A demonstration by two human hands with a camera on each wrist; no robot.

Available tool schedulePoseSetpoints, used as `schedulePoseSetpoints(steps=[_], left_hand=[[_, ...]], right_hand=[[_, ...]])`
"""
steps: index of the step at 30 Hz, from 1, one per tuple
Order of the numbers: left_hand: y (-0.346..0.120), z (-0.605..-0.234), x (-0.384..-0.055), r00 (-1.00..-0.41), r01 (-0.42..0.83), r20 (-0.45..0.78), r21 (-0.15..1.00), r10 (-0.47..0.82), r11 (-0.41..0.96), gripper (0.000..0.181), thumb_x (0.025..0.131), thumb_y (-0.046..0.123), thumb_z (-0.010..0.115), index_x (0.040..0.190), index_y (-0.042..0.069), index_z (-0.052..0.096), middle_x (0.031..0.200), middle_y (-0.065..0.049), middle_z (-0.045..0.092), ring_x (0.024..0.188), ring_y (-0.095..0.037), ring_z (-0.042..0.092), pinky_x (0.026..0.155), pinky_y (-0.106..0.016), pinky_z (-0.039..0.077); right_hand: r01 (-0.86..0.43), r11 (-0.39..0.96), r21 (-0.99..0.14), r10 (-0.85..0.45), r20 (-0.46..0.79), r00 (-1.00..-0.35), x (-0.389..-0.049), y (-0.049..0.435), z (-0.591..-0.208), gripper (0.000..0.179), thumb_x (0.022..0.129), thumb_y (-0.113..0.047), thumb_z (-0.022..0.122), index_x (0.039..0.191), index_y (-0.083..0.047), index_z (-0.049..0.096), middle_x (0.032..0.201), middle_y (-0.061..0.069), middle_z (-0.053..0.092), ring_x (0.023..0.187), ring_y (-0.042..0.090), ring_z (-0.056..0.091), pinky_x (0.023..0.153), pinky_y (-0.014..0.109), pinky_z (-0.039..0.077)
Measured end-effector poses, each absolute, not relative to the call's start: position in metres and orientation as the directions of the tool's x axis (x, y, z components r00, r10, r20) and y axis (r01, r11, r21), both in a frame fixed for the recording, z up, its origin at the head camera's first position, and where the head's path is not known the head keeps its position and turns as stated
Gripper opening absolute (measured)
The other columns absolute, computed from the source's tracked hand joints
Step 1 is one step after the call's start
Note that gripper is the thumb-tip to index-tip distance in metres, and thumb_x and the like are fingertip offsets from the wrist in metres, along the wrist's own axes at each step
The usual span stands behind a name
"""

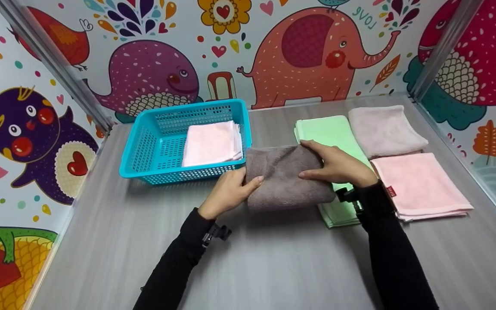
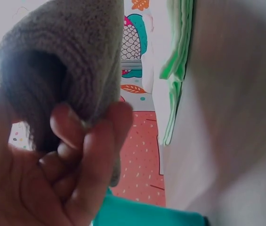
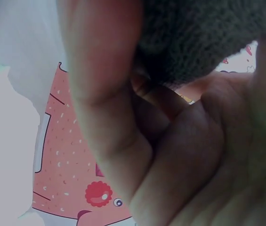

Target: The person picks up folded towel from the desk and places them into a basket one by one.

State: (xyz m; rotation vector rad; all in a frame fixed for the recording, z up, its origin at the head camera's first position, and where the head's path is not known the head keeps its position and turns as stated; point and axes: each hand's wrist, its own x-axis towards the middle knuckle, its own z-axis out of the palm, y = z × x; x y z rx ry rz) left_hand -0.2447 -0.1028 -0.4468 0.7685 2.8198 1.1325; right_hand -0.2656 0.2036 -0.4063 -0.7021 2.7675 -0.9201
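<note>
A folded grey-brown towel (image 1: 286, 181) is held up in front of the body, between both hands. My left hand (image 1: 229, 192) grips its left edge, thumb on the near face; the left wrist view shows fingers (image 2: 97, 160) curled at the rolled fold of the cloth. On the other side my right hand (image 1: 338, 163) holds the towel's right part, thumb across the front and fingers along the top edge. The towel overlaps the right end of a turquoise basket (image 1: 175, 173) in the head view. Inside that basket lies a folded pink towel (image 1: 209, 144).
Right of the hands lie folded green towels (image 1: 327, 129), partly covered by the grey-brown one and the right arm. Beyond them are a pale greyish-pink towel (image 1: 383, 131) and a pink towel (image 1: 424, 185) with a red tag. Cartoon-printed walls (image 1: 230, 51) border the grey table (image 1: 265, 267).
</note>
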Motion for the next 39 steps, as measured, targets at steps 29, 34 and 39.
schedulePoseSetpoints(steps=[29,34,39], left_hand=[[-0.168,-0.435,-0.287,-0.942,0.312,0.337,0.878,-0.004,0.364,0.023,0.093,0.006,0.069,0.113,0.0,0.059,0.106,-0.01,0.054,0.084,-0.014,0.056,0.073,-0.024,0.046],[-0.176,-0.438,-0.29,-0.918,0.388,0.397,0.905,-0.02,0.174,0.041,0.093,-0.005,0.059,0.133,0.002,0.05,0.132,-0.014,0.044,0.088,-0.018,0.051,0.074,-0.028,0.043],[-0.183,-0.44,-0.289,-0.903,0.413,0.429,0.871,-0.002,0.265,0.035,0.095,0.004,0.059,0.129,0.007,0.067,0.154,-0.013,0.038,0.126,-0.024,0.048,0.106,-0.046,0.041]], right_hand=[[-0.392,0.66,-0.641,-0.388,0.156,-0.908,-0.326,0.108,-0.39,0.086,0.092,-0.039,0.079,0.162,-0.014,0.035,0.159,0.014,0.048,0.136,0.032,0.054,0.114,0.05,0.043],[-0.401,0.649,-0.646,-0.37,0.192,-0.909,-0.341,0.092,-0.392,0.081,0.096,-0.037,0.075,0.163,-0.016,0.034,0.163,0.016,0.043,0.14,0.034,0.052,0.114,0.05,0.044],[-0.397,0.631,-0.667,-0.348,0.215,-0.913,-0.351,0.08,-0.391,0.076,0.099,-0.033,0.072,0.163,-0.016,0.034,0.162,0.015,0.043,0.143,0.034,0.049,0.116,0.049,0.042]])
